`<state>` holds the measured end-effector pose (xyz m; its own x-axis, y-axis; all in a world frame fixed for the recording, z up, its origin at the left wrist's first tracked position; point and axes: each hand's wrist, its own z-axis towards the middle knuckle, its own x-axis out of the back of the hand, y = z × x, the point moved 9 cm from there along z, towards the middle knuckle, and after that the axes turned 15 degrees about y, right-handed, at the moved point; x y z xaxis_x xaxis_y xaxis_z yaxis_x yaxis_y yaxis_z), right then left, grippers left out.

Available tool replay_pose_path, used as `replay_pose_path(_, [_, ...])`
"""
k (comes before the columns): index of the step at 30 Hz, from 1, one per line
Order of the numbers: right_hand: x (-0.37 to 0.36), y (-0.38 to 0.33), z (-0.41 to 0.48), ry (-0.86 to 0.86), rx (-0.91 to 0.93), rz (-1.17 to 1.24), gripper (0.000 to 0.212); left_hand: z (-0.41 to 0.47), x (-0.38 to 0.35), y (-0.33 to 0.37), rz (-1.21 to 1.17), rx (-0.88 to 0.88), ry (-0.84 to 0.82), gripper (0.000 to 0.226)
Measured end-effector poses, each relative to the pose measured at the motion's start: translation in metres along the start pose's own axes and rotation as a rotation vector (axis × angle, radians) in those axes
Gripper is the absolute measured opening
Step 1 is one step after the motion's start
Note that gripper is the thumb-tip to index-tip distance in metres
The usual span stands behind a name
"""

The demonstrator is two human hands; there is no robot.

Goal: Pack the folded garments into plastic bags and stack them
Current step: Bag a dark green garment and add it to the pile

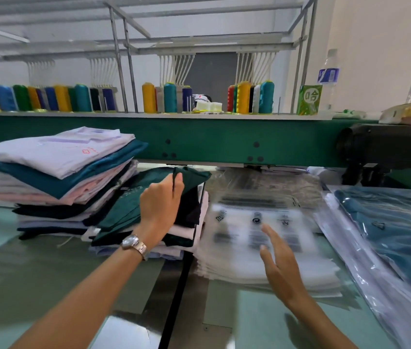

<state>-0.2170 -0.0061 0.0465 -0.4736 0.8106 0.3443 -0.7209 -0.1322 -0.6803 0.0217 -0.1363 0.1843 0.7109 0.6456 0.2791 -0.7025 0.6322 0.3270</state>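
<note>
My left hand [162, 203], with a watch on the wrist, grips the far edge of a dark green folded garment [124, 207] that lies on top of a low pile of folded clothes [189, 233] at the middle of the table. My right hand [278, 265] hovers with straight spread fingers just over a stack of empty clear plastic bags [262, 250] printed with dark text and symbols. A teal garment packed in a plastic bag [395, 238] lies at the right.
A taller pile of folded garments [48, 172], white, teal, pink and dark, stands at the left. Behind runs the green beam of an embroidery machine [224, 139] with thread cones [169, 96] on its shelf. A black motor [385, 149] and water bottles [329, 76] are at the right.
</note>
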Motion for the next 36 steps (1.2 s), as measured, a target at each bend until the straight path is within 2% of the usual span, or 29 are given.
replay_pose_path(2, [-0.010,-0.005,0.007,-0.007,-0.137,0.167,0.041,-0.008,0.002,0.016,0.016,-0.011,-0.023,0.047])
replay_pose_path(6, [-0.046,-0.027,0.021,-0.168,-0.436,0.467,0.039,-0.028,0.003,0.049,0.082,-0.049,-0.105,0.053])
replay_pose_path(9, [-0.067,-0.042,0.030,-0.235,-0.658,0.622,0.026,-0.042,0.013,0.070,0.122,-0.115,-0.072,0.046])
replay_pose_path(11, [-0.080,-0.049,0.036,-0.336,-0.738,0.703,0.046,-0.053,0.021,0.086,0.103,-0.184,-0.047,0.040])
replay_pose_path(12, [-0.085,-0.053,0.039,-0.371,-0.769,0.730,0.046,-0.059,0.024,0.092,0.088,-0.218,-0.034,0.037])
replay_pose_path(14, [-0.089,-0.053,0.043,-0.370,-0.854,0.778,0.033,-0.069,0.027,0.098,0.097,-0.264,-0.059,0.031])
replay_pose_path(16, [-0.092,-0.047,0.045,-0.357,-0.919,0.785,0.062,-0.079,0.028,0.099,0.119,-0.317,-0.089,0.026])
replay_pose_path(18, [-0.095,-0.046,0.041,-0.418,-0.904,0.739,0.072,-0.090,0.025,0.091,0.061,-0.292,-0.201,0.027])
replay_pose_path(20, [-0.097,-0.046,0.034,-0.485,-0.871,0.697,0.066,-0.096,0.018,0.069,-0.016,-0.166,-0.352,0.051])
replay_pose_path(21, [-0.098,-0.044,0.033,-0.501,-0.866,0.690,0.063,-0.097,0.019,0.054,-0.034,-0.111,-0.372,0.062])
replay_pose_path(22, [-0.098,-0.041,0.032,-0.492,-0.881,0.700,0.060,-0.094,0.023,0.036,-0.030,-0.057,-0.336,0.067])
replay_pose_path(24, [-0.095,-0.038,0.029,-0.459,-0.915,0.710,0.056,-0.088,0.037,-0.007,0.044,0.075,-0.204,0.062])
replay_pose_path(26, [-0.091,-0.033,0.026,-0.436,-0.925,0.695,0.053,-0.093,0.046,-0.063,0.115,0.347,-0.147,0.062])
replay_pose_path(28, [-0.088,-0.028,0.024,-0.422,-0.924,0.683,0.050,-0.115,0.042,-0.114,0.044,0.736,-0.193,0.067])
replay_pose_path(30, [-0.088,-0.025,0.021,-0.420,-0.922,0.686,0.050,-0.139,0.032,-0.145,-0.163,1.075,-0.225,0.051])
replay_pose_path(32, [-0.088,-0.024,0.019,-0.419,-0.921,0.691,0.050,-0.156,0.021,-0.150,-0.455,1.319,-0.314,0.029])
replay_pose_path(34, [-0.087,-0.025,0.018,-0.422,-0.915,0.692,0.051,-0.167,0.015,-0.145,-0.640,1.421,-0.429,0.031])
replay_pose_path(36, [-0.084,-0.026,0.018,-0.439,-0.892,0.663,0.052,-0.160,0.019,-0.143,-0.654,1.337,-0.473,0.033])
